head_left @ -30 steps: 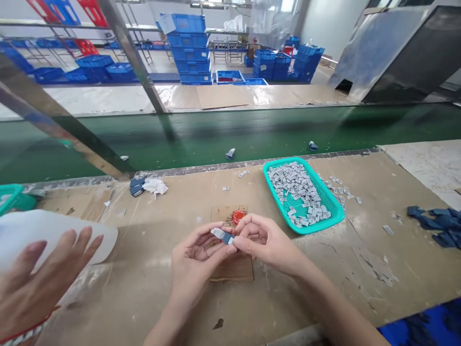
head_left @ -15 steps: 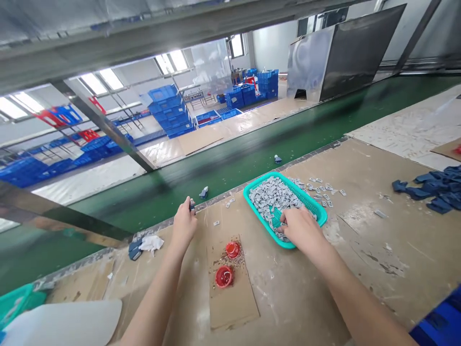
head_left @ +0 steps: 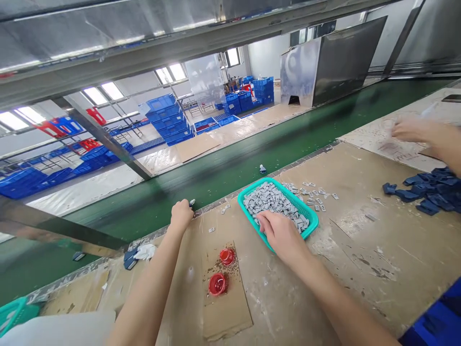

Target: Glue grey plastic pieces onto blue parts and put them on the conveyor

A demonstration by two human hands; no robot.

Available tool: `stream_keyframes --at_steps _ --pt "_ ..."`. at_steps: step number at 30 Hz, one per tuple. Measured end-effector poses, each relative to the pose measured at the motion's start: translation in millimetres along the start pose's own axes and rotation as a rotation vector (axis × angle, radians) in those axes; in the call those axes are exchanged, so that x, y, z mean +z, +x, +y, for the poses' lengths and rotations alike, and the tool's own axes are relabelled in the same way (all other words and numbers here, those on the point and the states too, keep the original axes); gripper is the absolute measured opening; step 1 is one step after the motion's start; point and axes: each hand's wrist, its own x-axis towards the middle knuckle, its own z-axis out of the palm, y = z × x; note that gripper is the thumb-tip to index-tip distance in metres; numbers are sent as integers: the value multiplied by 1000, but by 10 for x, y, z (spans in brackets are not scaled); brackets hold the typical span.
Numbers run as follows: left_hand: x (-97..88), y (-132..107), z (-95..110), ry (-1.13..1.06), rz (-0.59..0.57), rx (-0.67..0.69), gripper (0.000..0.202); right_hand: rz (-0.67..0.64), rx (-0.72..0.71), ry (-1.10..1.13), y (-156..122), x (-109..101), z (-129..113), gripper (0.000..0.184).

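My left hand is closed at the near edge of the green belt. A small dark blue piece with a white tip shows at its far side; the fingertips are mostly hidden. My right hand is over the near side of a turquoise plastic basket, thumb and fingers pinched together. Whatever they hold is too small to make out. Small grey clips with holes fill much of the basket. Two red cups, one farther and one nearer, sit on cardboard between my arms.
Loose grey clips lie right of the basket. Dark blue pieces lie on the belt and in a pile at right. A co-worker's blurred hand is above that pile. A metal post stands at left.
My right hand has risen from among the clips toward the basket's near rim. My left hand has moved slightly left along the belt edge. A co-worker's hand has appeared at right.
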Motion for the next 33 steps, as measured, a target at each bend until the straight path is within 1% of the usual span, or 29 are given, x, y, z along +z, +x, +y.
stream_keyframes --at_steps 2,3,5,7,8,9,11,12,15,18,21,28,33 --pt "-35 -165 31 -83 14 1 31 -30 -68 191 -68 23 -101 30" --pt "-65 -284 45 -136 17 6 34 -63 -79 283 -101 47 -145 28" --pt "-152 -599 59 -244 8 20 38 -158 -49 456 -161 126 -209 24" --pt "-269 -984 53 -406 -21 14 39 -256 18 589 -207 238 -237 22" --pt "-333 -1184 47 -516 -36 2 40 -290 56 634 -226 301 -240 22" --pt "-394 -1376 39 -695 -54 -27 41 -313 94 665 -242 367 -237 22" --pt "-489 -1713 23 -967 -72 -91 41 -319 163 695 -266 496 -223 22" --pt "-516 -1850 14 -1066 -78 -131 41 -310 189 702 -275 556 -215 21" --pt "-509 -2131 -28 -1187 -70 -265 45 -271 225 714 -287 703 -193 22" --pt "-434 -2256 -87 -1239 8 -391 47 -243 240 724 -283 791 -177 25" --pt "-385 -2291 -122 -1274 43 -443 41 -242 228 719 -280 836 -162 25" --pt "-362 -2331 -44 -1314 -25 -412 40 -264 219 639 -285 906 -85 23" --pt "-320 -2362 -2 -1332 -76 -395 39 -267 249 686 -270 909 -109 24"
